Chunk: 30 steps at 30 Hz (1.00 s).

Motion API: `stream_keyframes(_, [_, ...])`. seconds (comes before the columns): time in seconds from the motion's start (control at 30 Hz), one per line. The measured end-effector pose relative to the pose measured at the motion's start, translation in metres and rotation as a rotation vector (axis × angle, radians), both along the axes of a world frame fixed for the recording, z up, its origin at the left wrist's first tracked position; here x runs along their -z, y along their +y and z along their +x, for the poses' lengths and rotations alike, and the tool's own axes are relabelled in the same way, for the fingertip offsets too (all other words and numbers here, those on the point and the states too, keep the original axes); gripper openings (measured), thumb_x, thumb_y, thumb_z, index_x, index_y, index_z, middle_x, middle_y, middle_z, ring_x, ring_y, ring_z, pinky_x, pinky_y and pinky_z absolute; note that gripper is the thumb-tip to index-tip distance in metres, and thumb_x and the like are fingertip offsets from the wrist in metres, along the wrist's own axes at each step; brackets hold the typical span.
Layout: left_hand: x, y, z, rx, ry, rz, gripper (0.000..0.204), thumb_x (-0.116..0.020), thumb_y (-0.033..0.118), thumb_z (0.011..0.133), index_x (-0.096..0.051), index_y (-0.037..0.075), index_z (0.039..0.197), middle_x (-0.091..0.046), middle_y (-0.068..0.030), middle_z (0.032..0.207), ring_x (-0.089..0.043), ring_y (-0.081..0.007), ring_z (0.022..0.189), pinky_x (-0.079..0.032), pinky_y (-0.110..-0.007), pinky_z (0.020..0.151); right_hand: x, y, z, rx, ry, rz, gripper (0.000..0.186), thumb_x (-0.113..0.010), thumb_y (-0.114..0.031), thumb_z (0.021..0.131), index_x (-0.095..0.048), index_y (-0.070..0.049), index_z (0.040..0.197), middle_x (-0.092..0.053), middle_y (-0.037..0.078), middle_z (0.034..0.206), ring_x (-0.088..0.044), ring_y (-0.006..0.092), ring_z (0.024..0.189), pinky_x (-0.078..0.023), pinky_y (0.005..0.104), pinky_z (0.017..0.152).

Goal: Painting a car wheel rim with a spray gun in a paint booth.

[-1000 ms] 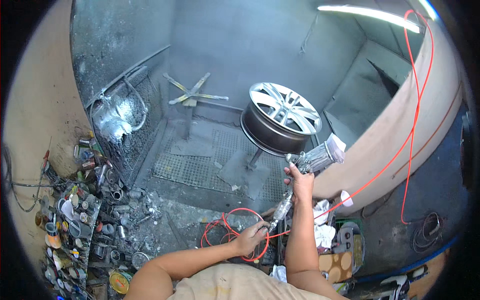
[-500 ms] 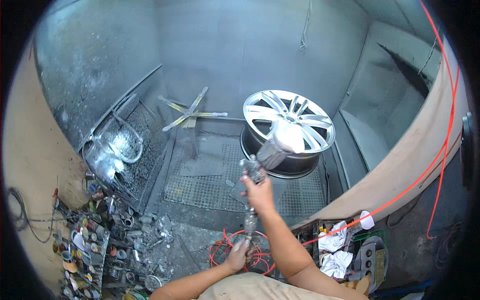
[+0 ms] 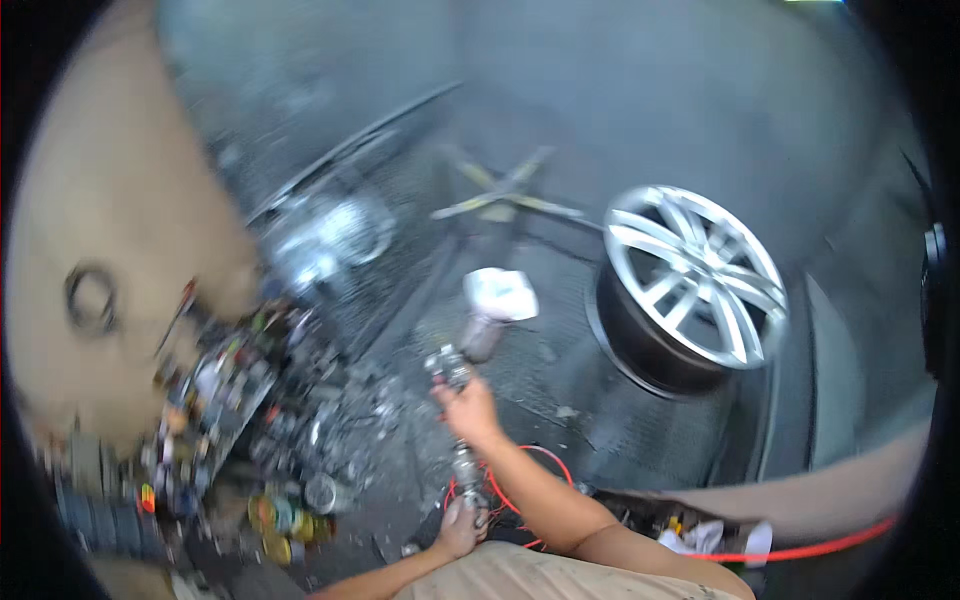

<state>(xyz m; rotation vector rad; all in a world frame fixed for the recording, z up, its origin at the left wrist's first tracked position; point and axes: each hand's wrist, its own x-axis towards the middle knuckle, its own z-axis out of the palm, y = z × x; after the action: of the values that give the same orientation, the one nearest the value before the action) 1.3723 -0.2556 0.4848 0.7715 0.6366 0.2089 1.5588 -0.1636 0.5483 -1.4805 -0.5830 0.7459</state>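
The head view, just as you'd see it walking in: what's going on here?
A person's right hand grips a spray gun with a white-topped cup, while the left hand holds the metal fitting below its handle. The silver-spoked wheel rim stands to the right, with neither hand touching it. A red hose loops beside the left hand.

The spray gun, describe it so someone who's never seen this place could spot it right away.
Find the big spoked wheel on the right, then look left to the person's right grip. The spray gun is held there. Its silvery body and white-topped cup set it apart from the yellow-streaked, star-shaped stand beyond it.
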Motion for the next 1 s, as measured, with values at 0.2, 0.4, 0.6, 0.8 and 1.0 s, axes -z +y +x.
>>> stream_keyframes(0.2, [0.002,-0.009,-0.024,-0.163,-0.009,0.283,0.033,-0.036,0.043,0.104,-0.047,0.012,0.097,-0.042,0.0026,0.068,-0.037,-0.0078,0.054,-0.03,-0.024,0.047,-0.026,0.001,-0.049,-0.117,0.028,0.021,0.022,-0.061,-0.004,0.089,-0.059,-0.005,0.11,-0.066,0.004,0.102,-0.064,0.013,0.083,-0.056,0.0286,0.051])
stream_keyframes(0.4, [-0.02,0.024,-0.087,0.144,0.093,0.481,0.036,-0.04,0.037,0.104,-0.052,0.003,0.109,-0.057,-0.0022,0.075,-0.055,-0.0134,0.068,-0.046,-0.032,0.062,-0.042,0.012,-0.114,-0.113,0.009,0.076,0.023,-0.066,-0.003,0.084,-0.063,-0.006,0.107,-0.067,0.004,0.097,-0.065,0.0143,0.084,-0.054,0.0296,0.055])
stream_keyframes(0.6, [0.006,0.043,-0.209,0.633,-0.139,0.78,0.071,-0.04,0.048,0.102,-0.023,0.0,0.151,-0.027,-0.021,0.154,-0.025,-0.0265,0.144,-0.02,-0.037,0.117,-0.058,0.008,-0.138,-0.102,0.071,0.217,0.033,-0.066,0.001,0.083,-0.059,-0.006,0.114,-0.064,0.005,0.098,-0.065,0.0165,0.088,-0.057,0.0355,0.066])
stream_keyframes(0.8, [-0.015,0.046,-0.348,0.559,-0.309,0.321,0.065,-0.032,0.048,0.103,-0.025,0.004,0.151,-0.025,-0.0125,0.157,-0.021,-0.0239,0.145,-0.016,-0.036,0.118,-0.078,0.009,-0.149,0.091,-0.199,0.139,0.019,-0.061,-0.011,0.093,-0.059,-0.006,0.111,-0.06,0.002,0.085,-0.06,0.0122,0.073,-0.048,0.0268,0.051])
stream_keyframes(1.0, [-0.025,0.024,-0.407,0.218,-0.198,0.1,0.059,-0.034,0.045,0.104,-0.033,0.006,0.149,-0.033,-0.0119,0.154,-0.029,-0.0252,0.141,-0.021,-0.038,0.116,-0.08,0.023,-0.155,0.094,-0.322,0.114,0.015,-0.059,-0.014,0.095,-0.059,-0.003,0.106,-0.057,0.002,0.078,-0.055,0.0104,0.063,-0.042,0.0247,0.043])
